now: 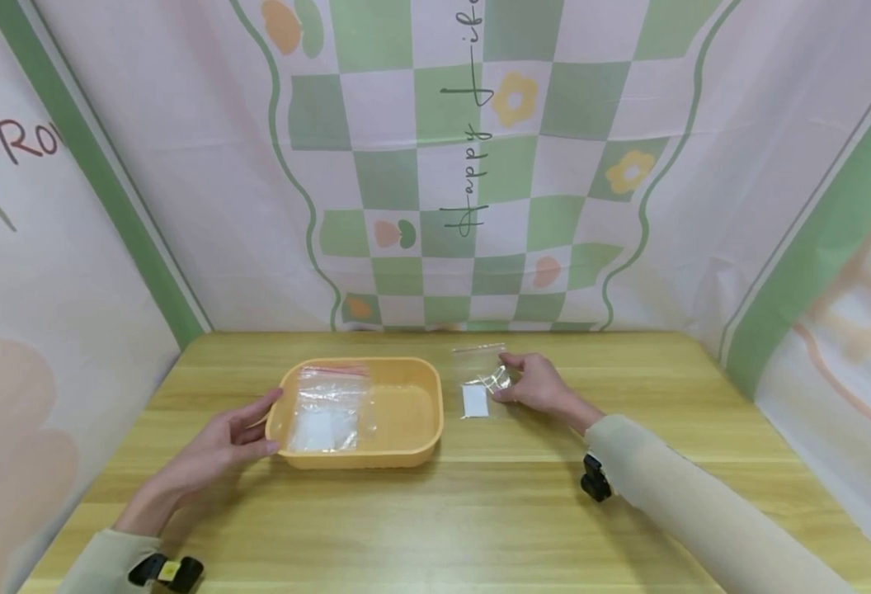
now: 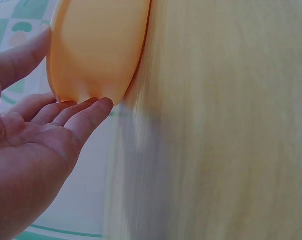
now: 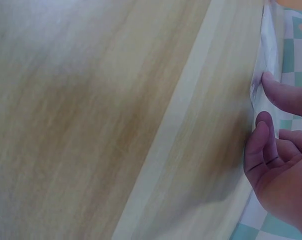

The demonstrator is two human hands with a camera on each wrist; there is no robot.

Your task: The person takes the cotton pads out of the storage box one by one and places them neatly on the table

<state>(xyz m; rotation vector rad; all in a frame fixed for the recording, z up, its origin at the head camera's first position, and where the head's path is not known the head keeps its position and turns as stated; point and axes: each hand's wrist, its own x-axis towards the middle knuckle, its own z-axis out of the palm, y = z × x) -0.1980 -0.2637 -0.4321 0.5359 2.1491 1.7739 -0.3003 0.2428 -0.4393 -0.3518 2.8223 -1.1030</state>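
Note:
A yellow tray (image 1: pixel 426 412) stands at centre left, with clear zip-lock bags (image 1: pixel 331 412) piled in its left half; a white rectangle shows through them. My left hand (image 1: pixel 220 437) holds the tray's left end, thumb at the near corner and fingers along the end wall. In the left wrist view, the fingers (image 2: pixel 93 117) lie against the tray's end (image 2: pixel 98 55). Right of the tray, another clear zip-lock bag (image 1: pixel 475 402) with a white rectangle inside is pinched at its right edge by my right hand (image 1: pixel 539 386). Its film buckles between thumb and fingers.
A wooden table (image 1: pixel 435 528) bears everything. Behind it hangs a printed cloth (image 1: pixel 446 173) with green and white checks, and further cloth panels flank both sides. Dark wrist devices (image 1: pixel 595 478) are strapped at both sleeves.

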